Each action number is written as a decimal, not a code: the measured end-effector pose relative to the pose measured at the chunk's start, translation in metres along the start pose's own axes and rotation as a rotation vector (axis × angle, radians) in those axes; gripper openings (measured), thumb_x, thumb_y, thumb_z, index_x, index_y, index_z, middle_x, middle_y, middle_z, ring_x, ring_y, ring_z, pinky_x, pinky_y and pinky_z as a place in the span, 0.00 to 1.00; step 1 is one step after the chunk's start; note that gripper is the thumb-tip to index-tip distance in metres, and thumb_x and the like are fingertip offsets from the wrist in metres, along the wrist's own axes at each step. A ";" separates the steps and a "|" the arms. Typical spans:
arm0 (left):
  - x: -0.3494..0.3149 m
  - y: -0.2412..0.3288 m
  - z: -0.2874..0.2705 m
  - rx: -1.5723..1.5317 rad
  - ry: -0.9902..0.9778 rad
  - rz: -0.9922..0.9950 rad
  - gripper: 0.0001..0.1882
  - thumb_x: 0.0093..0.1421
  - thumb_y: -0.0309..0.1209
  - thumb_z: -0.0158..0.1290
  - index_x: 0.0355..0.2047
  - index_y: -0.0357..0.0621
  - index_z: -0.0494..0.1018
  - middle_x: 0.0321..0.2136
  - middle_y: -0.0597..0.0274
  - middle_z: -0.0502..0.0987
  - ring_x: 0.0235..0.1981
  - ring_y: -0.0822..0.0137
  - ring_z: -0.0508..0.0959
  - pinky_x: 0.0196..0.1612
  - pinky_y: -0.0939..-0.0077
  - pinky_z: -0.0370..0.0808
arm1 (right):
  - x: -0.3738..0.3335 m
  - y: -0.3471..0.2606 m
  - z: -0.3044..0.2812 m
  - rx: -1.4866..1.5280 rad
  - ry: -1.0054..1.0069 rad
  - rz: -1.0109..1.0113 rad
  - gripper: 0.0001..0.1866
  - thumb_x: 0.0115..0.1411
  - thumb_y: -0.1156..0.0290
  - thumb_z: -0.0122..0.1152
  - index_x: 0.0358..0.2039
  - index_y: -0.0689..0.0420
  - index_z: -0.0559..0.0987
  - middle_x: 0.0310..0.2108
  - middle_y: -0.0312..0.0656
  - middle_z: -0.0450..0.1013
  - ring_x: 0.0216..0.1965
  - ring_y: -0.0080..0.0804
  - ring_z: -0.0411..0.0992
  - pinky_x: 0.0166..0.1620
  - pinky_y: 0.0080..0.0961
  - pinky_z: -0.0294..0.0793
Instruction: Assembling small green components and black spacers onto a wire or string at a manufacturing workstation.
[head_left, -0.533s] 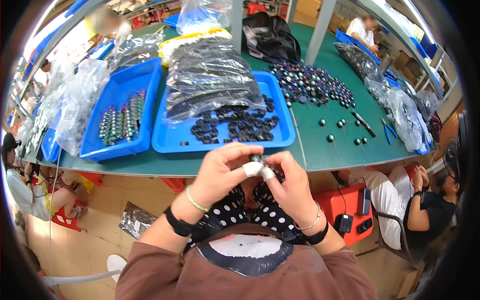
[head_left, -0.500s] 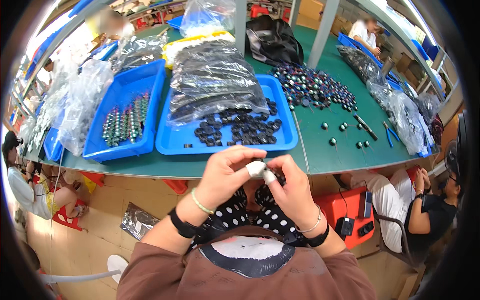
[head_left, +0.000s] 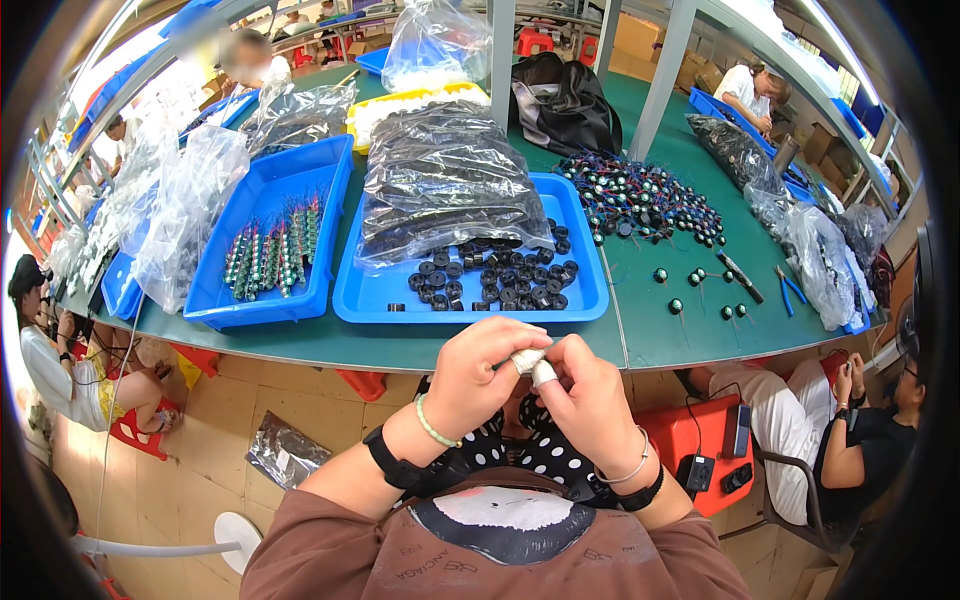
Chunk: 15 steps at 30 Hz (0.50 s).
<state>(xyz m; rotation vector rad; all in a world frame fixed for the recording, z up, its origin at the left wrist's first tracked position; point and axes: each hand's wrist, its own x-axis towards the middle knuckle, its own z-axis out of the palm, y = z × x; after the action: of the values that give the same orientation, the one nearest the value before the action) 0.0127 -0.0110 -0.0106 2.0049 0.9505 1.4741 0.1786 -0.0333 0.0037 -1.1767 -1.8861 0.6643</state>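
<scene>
My left hand (head_left: 485, 375) and my right hand (head_left: 590, 395) meet just off the table's front edge, above my lap. Both are closed, fingertips pinched together, and the thumbs wear white coverings. Whatever they hold between them is hidden by the fingers and too small to name. Straight ahead lies a blue tray (head_left: 430, 316) with loose black round caps (head_left: 520, 280) at its near side. Behind these caps, a clear bag (head_left: 450, 180) packed with black parts fills the rest of the tray.
At left a blue bin (head_left: 255, 312) holds rows of small wired parts (head_left: 275, 250). Wired round pieces (head_left: 650, 200) are heaped at right, near a pen (head_left: 740, 278) and blue-handled pliers (head_left: 790, 290). Grey posts (head_left: 668, 80) rise from the table. A person (head_left: 870, 430) sits at far right.
The view has shifted, so the table sits slightly lower and further right. My hands stay together; the small dark piece glimpsed between the fingers before is now hidden.
</scene>
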 end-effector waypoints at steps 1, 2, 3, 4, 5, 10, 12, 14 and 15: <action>0.000 0.000 0.000 0.001 0.001 0.000 0.11 0.51 0.19 0.55 0.36 0.40 0.80 0.35 0.56 0.81 0.36 0.61 0.80 0.41 0.72 0.76 | 0.000 0.000 0.000 0.054 -0.010 0.036 0.06 0.58 0.76 0.57 0.34 0.61 0.70 0.20 0.45 0.73 0.21 0.36 0.76 0.25 0.29 0.72; 0.000 0.001 0.000 0.035 0.002 0.038 0.11 0.51 0.19 0.55 0.36 0.41 0.80 0.35 0.56 0.81 0.37 0.61 0.80 0.41 0.72 0.76 | 0.000 -0.001 0.000 0.106 -0.018 0.074 0.05 0.58 0.77 0.56 0.34 0.61 0.70 0.19 0.44 0.73 0.20 0.33 0.76 0.24 0.27 0.72; -0.001 0.001 0.000 0.069 0.004 0.075 0.11 0.51 0.19 0.55 0.36 0.41 0.80 0.35 0.56 0.81 0.37 0.60 0.80 0.41 0.72 0.76 | 0.000 -0.001 0.000 0.105 -0.018 0.074 0.05 0.58 0.77 0.56 0.34 0.61 0.70 0.19 0.44 0.73 0.20 0.33 0.76 0.24 0.27 0.72; 0.000 0.000 0.000 0.069 0.005 0.075 0.11 0.51 0.19 0.55 0.36 0.41 0.80 0.35 0.56 0.81 0.37 0.60 0.80 0.41 0.72 0.76 | 0.001 -0.001 0.000 0.109 -0.027 0.071 0.05 0.58 0.77 0.56 0.34 0.61 0.70 0.19 0.43 0.73 0.19 0.31 0.75 0.23 0.26 0.72; 0.001 0.000 -0.001 0.055 -0.012 0.073 0.11 0.52 0.19 0.55 0.36 0.41 0.80 0.34 0.56 0.81 0.36 0.61 0.80 0.41 0.72 0.76 | 0.002 -0.001 -0.001 0.112 -0.036 0.067 0.04 0.59 0.77 0.55 0.34 0.61 0.70 0.19 0.42 0.73 0.19 0.28 0.74 0.22 0.24 0.71; 0.002 -0.002 -0.005 -0.124 -0.053 -0.042 0.09 0.53 0.20 0.55 0.35 0.41 0.80 0.35 0.56 0.81 0.36 0.62 0.80 0.41 0.73 0.76 | -0.001 0.008 0.004 0.292 -0.051 0.099 0.03 0.60 0.78 0.53 0.34 0.62 0.70 0.19 0.38 0.72 0.17 0.24 0.72 0.21 0.22 0.68; 0.003 -0.002 -0.006 -0.129 -0.046 -0.060 0.09 0.53 0.20 0.55 0.35 0.41 0.80 0.35 0.56 0.81 0.37 0.63 0.80 0.41 0.74 0.76 | 0.000 0.008 0.006 0.318 -0.034 0.101 0.03 0.60 0.78 0.52 0.34 0.62 0.70 0.19 0.38 0.71 0.17 0.23 0.71 0.20 0.21 0.68; 0.004 -0.001 -0.004 -0.102 -0.030 -0.035 0.09 0.53 0.20 0.55 0.35 0.41 0.80 0.35 0.56 0.81 0.37 0.63 0.80 0.41 0.74 0.76 | 0.003 0.006 0.005 0.219 -0.015 0.015 0.03 0.61 0.78 0.51 0.35 0.63 0.70 0.20 0.41 0.72 0.17 0.27 0.71 0.22 0.25 0.68; 0.005 0.000 -0.003 -0.076 -0.013 -0.011 0.10 0.52 0.19 0.55 0.35 0.41 0.80 0.35 0.56 0.81 0.37 0.62 0.80 0.41 0.74 0.76 | 0.004 0.007 0.005 0.219 -0.016 0.015 0.03 0.61 0.78 0.51 0.35 0.63 0.70 0.20 0.41 0.72 0.17 0.27 0.71 0.22 0.25 0.68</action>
<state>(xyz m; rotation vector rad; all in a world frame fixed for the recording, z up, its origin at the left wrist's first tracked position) 0.0112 -0.0076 -0.0070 1.9504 0.8852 1.4673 0.1766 -0.0266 -0.0035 -1.0479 -1.7682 0.8667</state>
